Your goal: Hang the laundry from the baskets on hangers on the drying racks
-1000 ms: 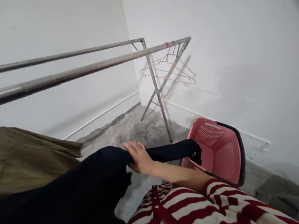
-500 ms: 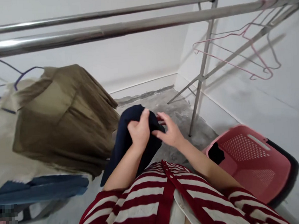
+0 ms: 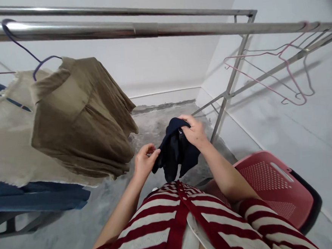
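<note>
A dark navy garment (image 3: 175, 150) hangs bunched in front of my striped top, its inside showing black with a small pale mark near the upper edge. My right hand (image 3: 195, 132) is closed on the upper right of that edge, thumb inside the cloth. At the garment's left end, my left hand (image 3: 146, 162) pinches the edge between thumb and curled fingers. The cloth's edge stretches between both hands. Its full shape is hidden by folds, so I cannot tell which kind of garment it is.
A metal rack rail (image 3: 176, 29) crosses above. An olive-brown shirt (image 3: 83, 119) hangs at left on a purple hanger (image 3: 38, 65), beside a frayed cream garment (image 3: 10, 143). Pink wire hangers (image 3: 288, 66) hang at right. Below them stands a pink basket (image 3: 290, 191) with a dark rim.
My hands have moved apart; the left shifted left and down to the garment's left edge, the right took hold of its upper right edge. The garment has turned, its inside now facing me.
</note>
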{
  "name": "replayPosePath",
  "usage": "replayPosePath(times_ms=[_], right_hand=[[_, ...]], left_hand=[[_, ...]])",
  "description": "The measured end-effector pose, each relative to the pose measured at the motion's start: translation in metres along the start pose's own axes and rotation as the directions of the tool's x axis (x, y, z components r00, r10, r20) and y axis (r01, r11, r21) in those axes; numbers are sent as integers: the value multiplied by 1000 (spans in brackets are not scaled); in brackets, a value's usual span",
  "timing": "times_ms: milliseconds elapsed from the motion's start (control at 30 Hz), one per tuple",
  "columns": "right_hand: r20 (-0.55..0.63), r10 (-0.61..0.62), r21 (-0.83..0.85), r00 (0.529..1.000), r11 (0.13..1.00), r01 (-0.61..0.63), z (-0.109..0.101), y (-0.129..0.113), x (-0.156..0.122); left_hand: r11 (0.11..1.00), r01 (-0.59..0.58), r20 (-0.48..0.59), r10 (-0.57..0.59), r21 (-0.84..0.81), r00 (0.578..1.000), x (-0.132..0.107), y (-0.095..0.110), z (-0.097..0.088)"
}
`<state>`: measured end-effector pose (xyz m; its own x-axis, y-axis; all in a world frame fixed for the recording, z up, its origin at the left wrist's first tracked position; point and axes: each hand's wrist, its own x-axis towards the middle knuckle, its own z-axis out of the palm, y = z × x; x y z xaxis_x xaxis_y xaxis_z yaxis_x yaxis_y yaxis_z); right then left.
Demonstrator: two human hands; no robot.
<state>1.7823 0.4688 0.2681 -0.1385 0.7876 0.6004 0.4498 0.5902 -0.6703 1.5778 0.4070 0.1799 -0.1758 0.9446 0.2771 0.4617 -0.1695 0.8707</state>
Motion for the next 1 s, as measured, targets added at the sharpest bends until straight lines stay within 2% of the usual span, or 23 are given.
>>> replayPosePath(times_ms=[67, 133, 233, 333, 400, 467, 533, 633, 700, 767, 833, 867, 900, 933, 1000], right_hand=[[53, 28, -7, 998, 1000, -27, 5, -1, -4], [91, 28, -5, 995, 1000, -28, 6, -3, -9], [109, -16, -24, 994, 1000, 18, -2, -1, -15], [108, -50, -128, 993, 990, 64, -21, 16, -24], [138, -18, -255, 990, 966, 53, -34, 37, -35], [193, 58, -373, 980, 928, 18, -44, 60, -51], [241, 139, -447, 961, 894, -17, -48, 80, -69], [293, 204, -472, 934, 880, -44, -49, 96, -91], [390, 171, -396, 905, 918, -3, -56, 100, -93], [464, 89, -294, 881, 954, 59, -76, 103, -81], [374, 58, -303, 926, 951, 63, -115, 109, -54], [222, 83, -372, 972, 928, 6, -139, 113, -35], [37, 109, -444, 993, 892, -81, -167, 118, -14], [-148, 129, -495, 981, 849, -186, -196, 124, 9], [-413, 119, -550, 903, 757, -351, -251, 135, 55]], left_hand=[[995, -99, -28, 100, 19, 995, 0, 0, 18], [980, -198, 12, 198, 30, 980, 8, 4, 38], [969, -247, 25, 247, -3, 969, 27, 8, 61], [979, -202, -6, 202, -20, 979, 41, 5, 64], [970, -233, -31, 236, 70, 971, 48, 4, 57], [906, -366, 32, 368, 214, 929, 53, 6, 49], [787, -511, 132, 498, 347, 857, 55, 11, 46], [608, -620, 226, 599, 495, 768, 51, 20, 47], [525, -665, 243, 658, 531, 713, 45, 25, 47], [474, -688, 231, 705, 549, 670, 39, 30, 41], [441, -692, 238, 718, 571, 654, 32, 33, 30], [433, -690, 251, 711, 580, 657, 29, 35, 23], [434, -687, 269, 694, 583, 667, 25, 36, 17], [444, -687, 291, 673, 575, 680, 21, 37, 11], [503, -663, 287, 632, 554, 720, 12, 39, 3]])
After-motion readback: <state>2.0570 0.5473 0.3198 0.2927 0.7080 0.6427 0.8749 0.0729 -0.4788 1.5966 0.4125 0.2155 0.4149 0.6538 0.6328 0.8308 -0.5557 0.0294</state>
